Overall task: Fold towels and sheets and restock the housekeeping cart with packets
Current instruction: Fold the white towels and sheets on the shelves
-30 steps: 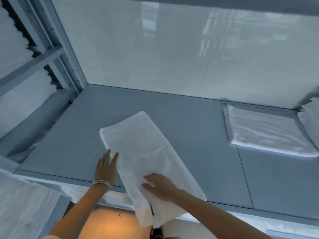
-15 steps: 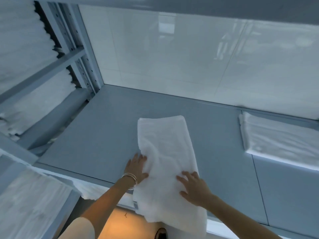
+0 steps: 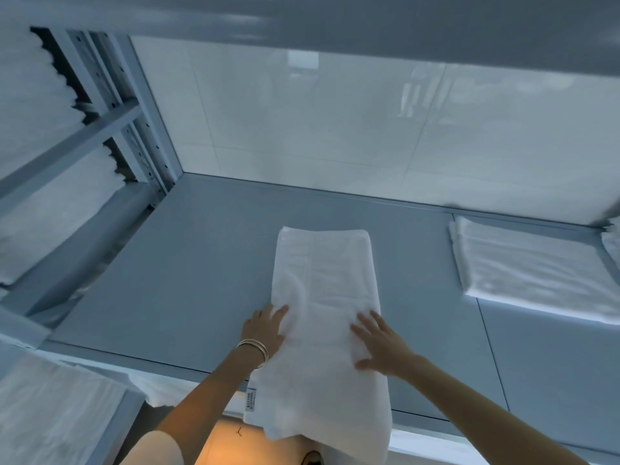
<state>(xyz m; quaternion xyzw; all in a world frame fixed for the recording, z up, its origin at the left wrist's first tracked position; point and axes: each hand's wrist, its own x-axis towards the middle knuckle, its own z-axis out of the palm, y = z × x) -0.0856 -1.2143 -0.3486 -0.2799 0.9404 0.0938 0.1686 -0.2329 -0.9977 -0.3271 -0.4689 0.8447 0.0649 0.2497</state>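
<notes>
A long folded white towel (image 3: 323,297) lies lengthwise on the grey shelf (image 3: 201,270), its near end hanging over the front edge. My left hand (image 3: 265,330), with bangles at the wrist, rests flat on the towel's left edge. Flat on the towel's right side lies my right hand (image 3: 377,344), fingers spread. A small label shows at the towel's lower left corner.
A folded white sheet (image 3: 536,273) lies at the shelf's right, with another stack at the far right edge (image 3: 612,250). White linen (image 3: 40,209) fills the rack on the left and a pile (image 3: 57,414) sits at lower left. A shelf board (image 3: 335,18) hangs overhead.
The towel has turned from a diagonal lie to straight along the shelf and slid further in. Both hands moved with it and now lie flat on its near half.
</notes>
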